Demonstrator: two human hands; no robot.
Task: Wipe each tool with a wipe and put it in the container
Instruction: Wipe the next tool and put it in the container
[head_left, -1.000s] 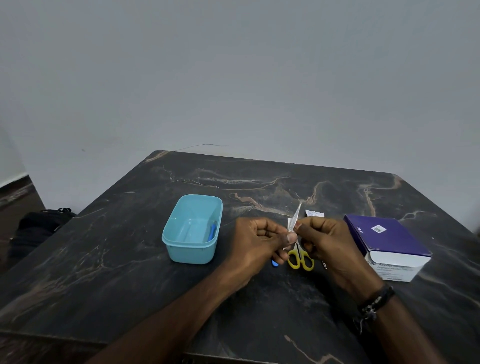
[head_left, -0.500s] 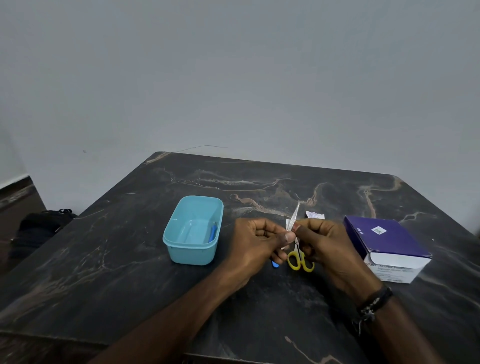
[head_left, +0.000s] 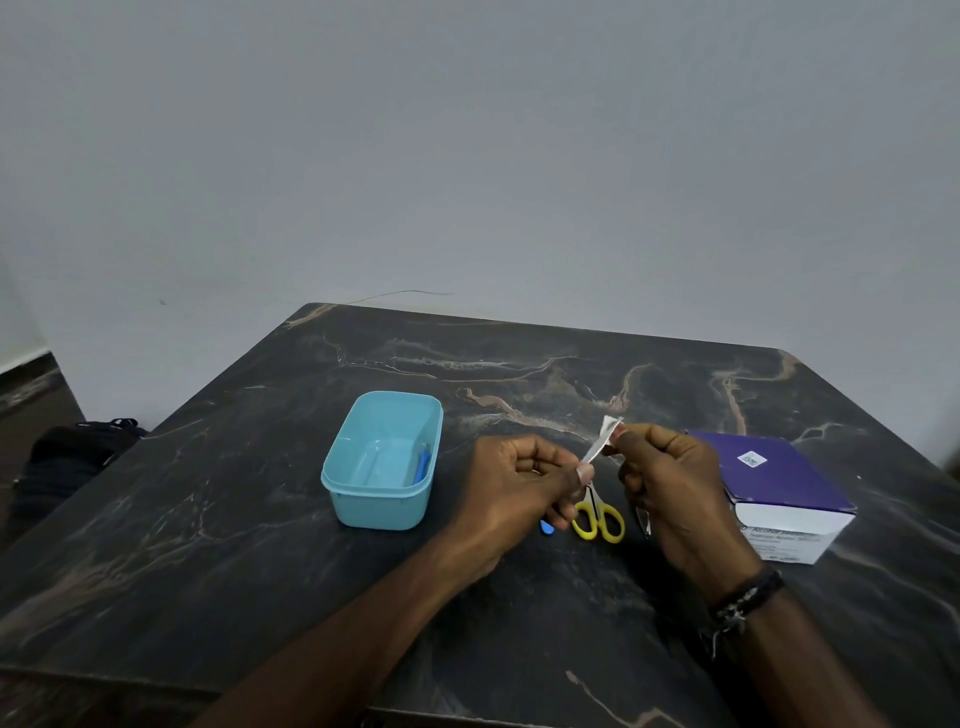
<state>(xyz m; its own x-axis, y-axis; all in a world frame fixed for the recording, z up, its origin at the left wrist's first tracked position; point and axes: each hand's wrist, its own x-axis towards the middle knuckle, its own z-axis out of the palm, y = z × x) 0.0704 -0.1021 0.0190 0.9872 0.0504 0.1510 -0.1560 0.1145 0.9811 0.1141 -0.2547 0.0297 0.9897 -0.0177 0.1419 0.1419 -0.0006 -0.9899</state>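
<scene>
Left hand and right hand each pinch one end of the wipe packet above the bench. Yellow-handled scissors lie beneath. The container, left, holds a blue tool.

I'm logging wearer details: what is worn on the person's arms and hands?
Both forearms are bare, with no sleeves or gloves showing. The right hand has a dark beaded and corded bracelet at its wrist; the left hand and wrist wear nothing.
</scene>
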